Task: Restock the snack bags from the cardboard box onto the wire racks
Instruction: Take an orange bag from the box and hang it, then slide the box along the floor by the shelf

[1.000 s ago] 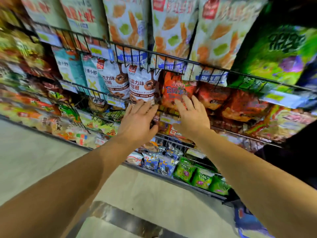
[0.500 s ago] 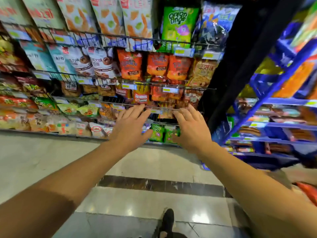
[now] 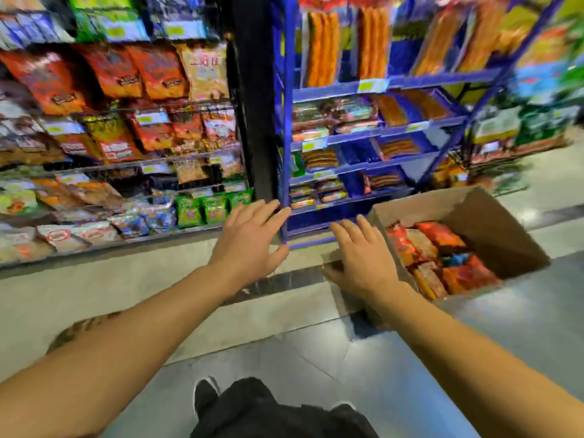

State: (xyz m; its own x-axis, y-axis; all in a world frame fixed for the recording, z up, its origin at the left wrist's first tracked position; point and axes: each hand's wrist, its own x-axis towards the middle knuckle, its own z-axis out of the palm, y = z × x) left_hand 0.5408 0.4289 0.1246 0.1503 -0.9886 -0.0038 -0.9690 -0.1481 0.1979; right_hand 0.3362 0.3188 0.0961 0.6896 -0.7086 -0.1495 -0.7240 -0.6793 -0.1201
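L hand [image 3: 249, 245] and R hand [image 3: 363, 260]: both out in front, fingers straight and spread, holding nothing. Box [image 3: 493, 229] on floor [image 3: 94, 289] at right, open; R hand just beside its near-left corner, contact unclear due to blur. Bags [image 3: 439, 257] fill box. Racks [image 3: 126, 165] at left, stocked.

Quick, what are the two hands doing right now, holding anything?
Left hand: open, fingers spread, holding nothing.
Right hand: open, fingers straight, holding nothing, in front of the near corner of the cardboard box.
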